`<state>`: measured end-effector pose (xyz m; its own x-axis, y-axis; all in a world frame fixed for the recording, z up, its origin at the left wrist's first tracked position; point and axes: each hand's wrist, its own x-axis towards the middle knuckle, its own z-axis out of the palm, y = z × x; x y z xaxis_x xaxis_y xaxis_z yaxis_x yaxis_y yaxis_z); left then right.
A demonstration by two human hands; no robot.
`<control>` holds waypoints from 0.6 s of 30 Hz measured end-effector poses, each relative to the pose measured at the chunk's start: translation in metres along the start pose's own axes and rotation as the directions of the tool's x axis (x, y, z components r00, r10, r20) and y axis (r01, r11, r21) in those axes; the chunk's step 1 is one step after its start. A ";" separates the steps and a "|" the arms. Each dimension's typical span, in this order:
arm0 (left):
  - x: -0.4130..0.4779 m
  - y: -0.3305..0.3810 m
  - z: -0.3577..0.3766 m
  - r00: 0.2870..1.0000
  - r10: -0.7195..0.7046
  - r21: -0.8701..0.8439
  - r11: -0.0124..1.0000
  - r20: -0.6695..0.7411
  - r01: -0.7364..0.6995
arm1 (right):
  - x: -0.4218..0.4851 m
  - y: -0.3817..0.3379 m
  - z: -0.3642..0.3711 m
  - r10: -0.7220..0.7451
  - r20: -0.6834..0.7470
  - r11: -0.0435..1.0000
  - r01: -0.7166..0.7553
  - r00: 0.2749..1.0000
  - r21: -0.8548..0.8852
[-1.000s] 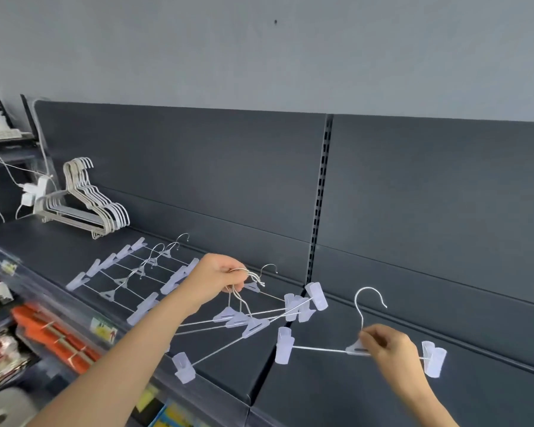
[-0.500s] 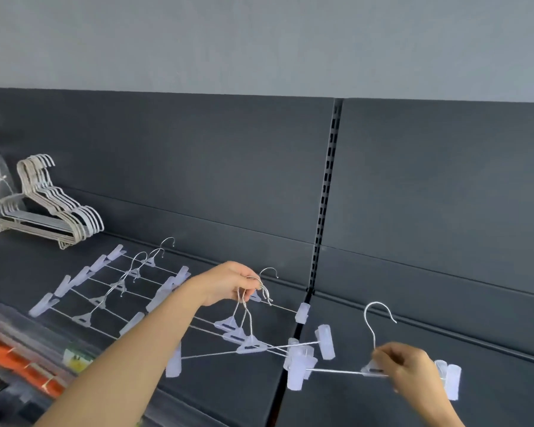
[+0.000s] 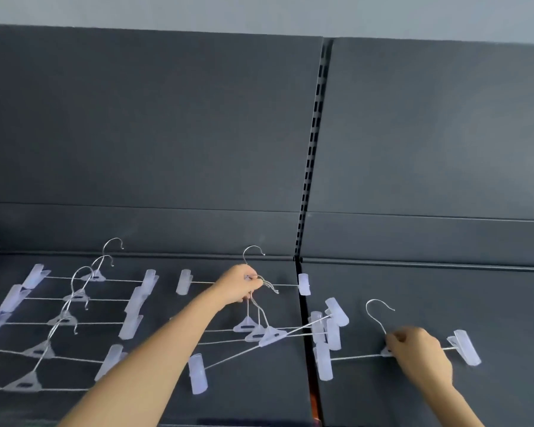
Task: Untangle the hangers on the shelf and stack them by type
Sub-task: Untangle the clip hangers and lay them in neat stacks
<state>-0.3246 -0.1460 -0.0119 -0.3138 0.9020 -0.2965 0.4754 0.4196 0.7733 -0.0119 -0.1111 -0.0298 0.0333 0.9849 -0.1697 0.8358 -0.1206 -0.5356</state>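
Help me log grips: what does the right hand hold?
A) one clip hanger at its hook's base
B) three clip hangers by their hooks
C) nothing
A: the right hand pinches a single clip hanger where hook meets bar; the left hand grips the bunch of hangers by their hooks.

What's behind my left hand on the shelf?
A clip hanger lying along the shelf: its hook and both end clips show. The left hand, gripping a bunch of hanger hooks, covers its middle.
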 end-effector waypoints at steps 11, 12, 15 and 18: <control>-0.099 -0.039 0.006 0.994 0.105 0.701 0.707 0.028 -0.094 | -0.028 -0.068 0.020 -0.619 -0.076 0.775 0.591 0.782 -0.225; -0.101 -0.042 0.010 0.993 0.115 0.744 0.661 0.024 -0.095 | -0.036 -0.079 0.030 -0.680 0.055 0.704 0.672 0.731 -0.229; -0.104 -0.051 0.011 0.984 0.176 0.748 0.656 -0.018 -0.103 | -0.043 -0.096 0.059 -0.690 0.322 0.554 0.759 0.648 -0.341; -0.101 -0.061 0.006 0.972 0.218 0.731 0.678 -0.092 -0.083 | -0.039 -0.102 0.078 -0.723 0.294 0.489 0.764 0.625 -0.421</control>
<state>-0.3174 -0.2620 -0.0324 -0.2770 0.9585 -0.0679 0.9487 0.2840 0.1389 -0.1410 -0.1464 -0.0330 -0.7448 0.6662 0.0381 0.6648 0.7458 -0.0428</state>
